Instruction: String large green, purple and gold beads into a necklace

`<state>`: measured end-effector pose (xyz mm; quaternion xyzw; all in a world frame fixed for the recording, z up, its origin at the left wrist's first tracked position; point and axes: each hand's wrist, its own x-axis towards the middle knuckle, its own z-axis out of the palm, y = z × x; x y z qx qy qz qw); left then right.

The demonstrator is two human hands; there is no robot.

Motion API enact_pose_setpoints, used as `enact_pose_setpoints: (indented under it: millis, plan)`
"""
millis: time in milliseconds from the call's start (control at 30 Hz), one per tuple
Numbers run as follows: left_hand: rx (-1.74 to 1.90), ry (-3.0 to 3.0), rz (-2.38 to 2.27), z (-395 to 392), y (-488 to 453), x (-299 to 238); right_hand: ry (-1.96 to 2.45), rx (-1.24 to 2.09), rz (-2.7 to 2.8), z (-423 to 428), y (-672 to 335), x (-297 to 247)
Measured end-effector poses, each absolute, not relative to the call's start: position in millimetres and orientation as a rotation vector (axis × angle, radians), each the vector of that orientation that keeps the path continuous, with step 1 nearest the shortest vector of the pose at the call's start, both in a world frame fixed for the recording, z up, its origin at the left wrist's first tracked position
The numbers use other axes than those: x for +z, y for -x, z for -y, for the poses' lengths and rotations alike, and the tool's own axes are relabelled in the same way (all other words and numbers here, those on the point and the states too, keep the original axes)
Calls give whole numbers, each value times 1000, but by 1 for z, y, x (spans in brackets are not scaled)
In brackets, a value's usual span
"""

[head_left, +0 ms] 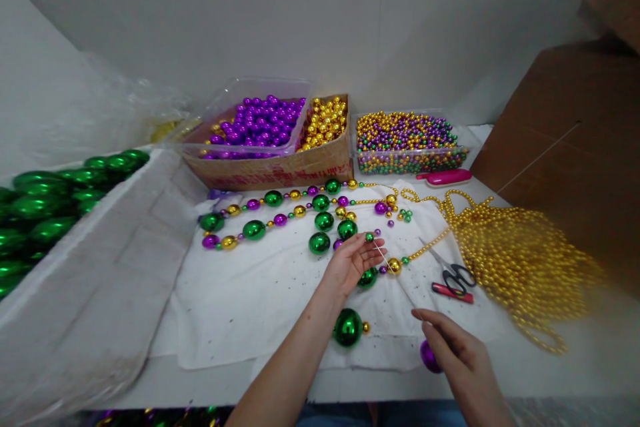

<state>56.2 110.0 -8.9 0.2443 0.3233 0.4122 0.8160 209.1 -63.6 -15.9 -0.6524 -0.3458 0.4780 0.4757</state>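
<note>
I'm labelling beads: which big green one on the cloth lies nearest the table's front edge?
The big green bead between the left forearm and right hand, gold bead beside it; others there lie farther back.

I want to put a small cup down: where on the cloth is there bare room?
Widest is the white cloth's speckled left part, between the white box, bead strand and left forearm. A smaller patch lies between the front green ball and right hand. It's crowded around the left hand and, rightward, with scissors and gold bead strings.
</note>
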Motion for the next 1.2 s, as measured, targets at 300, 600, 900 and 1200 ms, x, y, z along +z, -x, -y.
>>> enact_pose_setpoints:
  millis: [300,600,900,1200]
  plan:
    - [702,-753,-618,-102,-58,0,1493,1166,738,53,-198,-14]
    - [747,-1152,-919,-138,-64,-4,1448,1235,590,47,-208,-28]
    - [843,-1639,-1359,-231,-119,-21,1414,1293,434,43,-215,-42]
    - [745,-1947,-1232,-241,-148,-20,1417,1283,300,39,-219,-36]
